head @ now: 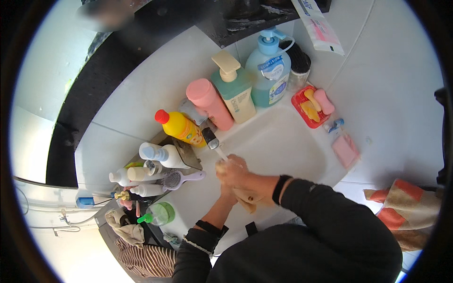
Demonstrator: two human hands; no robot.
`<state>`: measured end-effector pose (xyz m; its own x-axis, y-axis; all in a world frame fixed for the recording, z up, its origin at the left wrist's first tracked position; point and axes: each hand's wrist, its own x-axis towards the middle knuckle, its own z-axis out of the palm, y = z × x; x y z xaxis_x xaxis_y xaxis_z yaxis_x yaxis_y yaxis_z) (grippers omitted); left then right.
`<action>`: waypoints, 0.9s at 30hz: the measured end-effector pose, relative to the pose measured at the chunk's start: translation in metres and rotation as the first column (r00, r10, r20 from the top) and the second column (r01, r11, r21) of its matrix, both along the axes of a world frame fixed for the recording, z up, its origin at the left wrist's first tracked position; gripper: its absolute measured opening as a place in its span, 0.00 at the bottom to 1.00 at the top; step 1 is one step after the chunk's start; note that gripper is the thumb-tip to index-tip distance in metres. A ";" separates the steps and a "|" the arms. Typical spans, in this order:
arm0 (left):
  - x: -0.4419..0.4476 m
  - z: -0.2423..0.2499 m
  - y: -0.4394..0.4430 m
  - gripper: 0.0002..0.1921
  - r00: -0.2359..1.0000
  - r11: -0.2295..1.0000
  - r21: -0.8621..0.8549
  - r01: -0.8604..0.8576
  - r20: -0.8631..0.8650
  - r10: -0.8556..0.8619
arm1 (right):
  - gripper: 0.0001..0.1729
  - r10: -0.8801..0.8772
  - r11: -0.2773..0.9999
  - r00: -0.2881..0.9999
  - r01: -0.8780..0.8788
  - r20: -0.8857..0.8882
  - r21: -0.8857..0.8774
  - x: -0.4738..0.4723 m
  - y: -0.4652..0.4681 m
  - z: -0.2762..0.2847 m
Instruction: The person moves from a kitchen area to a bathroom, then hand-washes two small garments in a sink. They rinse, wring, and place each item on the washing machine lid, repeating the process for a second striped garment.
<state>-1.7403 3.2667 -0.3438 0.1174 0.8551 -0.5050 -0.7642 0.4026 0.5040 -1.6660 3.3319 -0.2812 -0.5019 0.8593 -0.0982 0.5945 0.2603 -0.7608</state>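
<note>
My right hand (236, 172) and my left hand (228, 191) are pressed together over the white washbasin (279, 141). Between them they grip a wet tan cloth (249, 200), which hangs down below my fingers and shows a small dark brown spot. Water (221, 153) runs from the faucet (210, 138) onto the hands. Motion blurs my fingers, and the right hand hides part of the left one. Black bands circle both wrists.
Along the back rim stand a yellow bottle (182, 127), a pink bottle (210, 102) and pump bottles (267, 78). A red soap dish (309, 118) sits at right. To the left are a purple hairbrush (180, 179), a green-topped bottle (161, 213) and striped fabric (145, 260).
</note>
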 end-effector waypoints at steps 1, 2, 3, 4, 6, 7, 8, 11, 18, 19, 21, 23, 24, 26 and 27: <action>0.002 0.004 -0.001 0.21 0.995 0.962 -0.256 -0.091 -0.049 0.082 | 0.16 -0.062 0.995 0.998 0.064 0.028 -0.081 -0.002 0.015 -0.007; 0.003 0.009 -0.003 0.23 0.959 0.954 -0.269 -0.129 -0.280 0.051 | 0.16 0.048 0.998 0.996 -0.045 0.069 -0.044 0.001 0.030 -0.015; 0.000 0.016 -0.001 0.24 0.865 0.956 -0.293 0.000 -0.480 -0.147 | 0.16 0.118 0.990 0.992 -0.121 0.043 0.069 0.008 0.042 -0.023; -0.005 0.024 0.003 0.25 0.704 0.913 -0.395 0.100 -0.621 -0.346 | 0.16 0.102 0.995 0.982 -0.096 0.161 -0.040 0.012 0.055 -0.029; -0.013 0.039 0.003 0.27 0.444 0.866 -0.436 0.247 -0.743 -0.501 | 0.15 -0.016 0.998 0.966 0.001 0.258 0.055 0.026 0.075 -0.035; -0.016 0.046 0.000 0.28 0.402 0.875 -0.355 0.329 -0.786 -0.470 | 0.14 -0.066 0.990 0.951 0.025 0.303 0.139 0.035 0.083 -0.033; -0.017 0.053 -0.003 0.28 0.338 0.869 -0.270 0.415 -0.841 -0.422 | 0.14 -0.095 0.982 0.975 0.059 0.200 0.179 0.040 0.084 -0.028; -0.014 0.066 -0.012 0.26 0.647 0.987 -0.110 0.117 -0.745 -0.160 | 0.15 0.049 0.994 0.996 -0.055 0.068 0.093 0.049 0.061 0.003; -0.022 0.065 -0.009 0.15 0.622 0.937 -0.209 0.281 -0.704 -0.343 | 0.16 0.426 0.883 0.902 -0.431 -0.069 -0.187 0.063 -0.042 0.035; -0.024 0.065 -0.010 0.12 0.361 0.898 -0.191 0.396 -0.867 -0.343 | 0.18 0.489 0.811 0.872 -0.462 -0.019 -0.359 0.069 -0.026 0.027; -0.025 0.068 -0.014 0.08 -0.275 0.752 -0.373 0.543 -0.925 -0.261 | 0.24 0.410 0.869 0.894 -0.324 0.181 -0.373 0.076 0.014 0.008; -0.022 0.078 -0.020 0.09 -0.291 0.774 -0.153 0.615 -0.956 0.042 | 0.31 0.461 0.887 0.882 -0.454 0.096 -0.086 0.072 0.034 -0.009; -0.021 0.086 -0.019 0.09 -0.339 0.747 -0.145 0.649 -0.934 0.113 | 0.34 0.453 0.881 0.883 -0.465 0.123 0.087 0.066 0.037 -0.015; -0.021 0.103 -0.015 0.09 -0.301 0.704 0.192 0.684 -0.804 0.512 | 0.31 0.513 0.835 0.847 -0.530 0.144 0.145 0.052 0.029 -0.023; -0.022 0.112 -0.015 0.10 -0.284 0.638 0.306 0.707 -0.703 0.652 | 0.30 0.576 0.801 0.804 -0.591 0.147 0.096 0.046 0.022 -0.025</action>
